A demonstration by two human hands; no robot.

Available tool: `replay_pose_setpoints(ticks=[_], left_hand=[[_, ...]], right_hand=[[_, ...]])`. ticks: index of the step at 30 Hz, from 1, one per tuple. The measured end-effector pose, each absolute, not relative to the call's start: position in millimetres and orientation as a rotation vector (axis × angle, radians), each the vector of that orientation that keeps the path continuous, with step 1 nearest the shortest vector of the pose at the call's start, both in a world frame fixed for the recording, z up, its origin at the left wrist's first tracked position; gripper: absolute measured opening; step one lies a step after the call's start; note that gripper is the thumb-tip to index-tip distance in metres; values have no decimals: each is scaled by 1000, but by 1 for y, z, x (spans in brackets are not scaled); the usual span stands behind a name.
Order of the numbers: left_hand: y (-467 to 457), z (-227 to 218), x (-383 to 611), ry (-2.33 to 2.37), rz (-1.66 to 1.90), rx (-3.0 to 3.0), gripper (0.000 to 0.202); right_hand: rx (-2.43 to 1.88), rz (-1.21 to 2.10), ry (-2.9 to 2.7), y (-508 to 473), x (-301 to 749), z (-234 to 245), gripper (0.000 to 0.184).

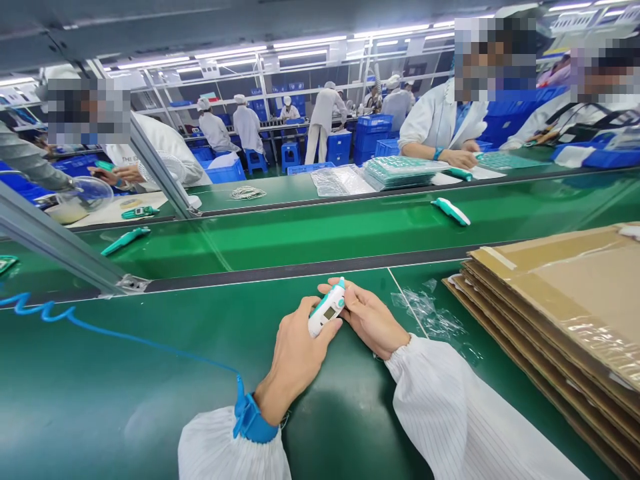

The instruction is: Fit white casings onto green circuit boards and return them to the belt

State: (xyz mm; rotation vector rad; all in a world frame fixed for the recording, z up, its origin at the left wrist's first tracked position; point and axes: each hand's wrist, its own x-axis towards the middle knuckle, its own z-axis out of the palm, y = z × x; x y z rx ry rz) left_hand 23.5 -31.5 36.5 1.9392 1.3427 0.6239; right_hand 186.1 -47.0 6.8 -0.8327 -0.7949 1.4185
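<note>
Over the green conveyor surface [95,407], the person's left hand [297,350] and right hand [371,319] are gripping a white-and-teal digital thermometer [323,317] between them, its small display [329,313] facing upward, while a blue wrist strap [253,420] is circling the left wrist.

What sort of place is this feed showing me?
Probably an electronics assembly line: a green conveyor belt, workers in white smocks, and a blue wrist strap with a coiled cord.

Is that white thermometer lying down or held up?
Held: the left hand and right hand grip the thermometer above the green belt.
</note>
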Motion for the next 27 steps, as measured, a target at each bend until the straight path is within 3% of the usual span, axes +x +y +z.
replay_pose_setpoints(ticks=[7, 15, 23, 27], left_hand=[[-33, 41, 25, 1381, 571, 1899, 22], [-33, 47, 22, 1369, 578, 1928, 22], [-25, 35, 23, 948, 606, 1254, 56], [-21, 30, 24, 895, 747, 1130, 60]], right_hand=[[-801, 1461, -898, -44, 192, 2, 51], [-832, 1316, -976, -42, 186, -3, 48], [-897, 1325, -954, -45, 180, 6, 53], [-850, 1365, -1120, -49, 177, 10, 52]])
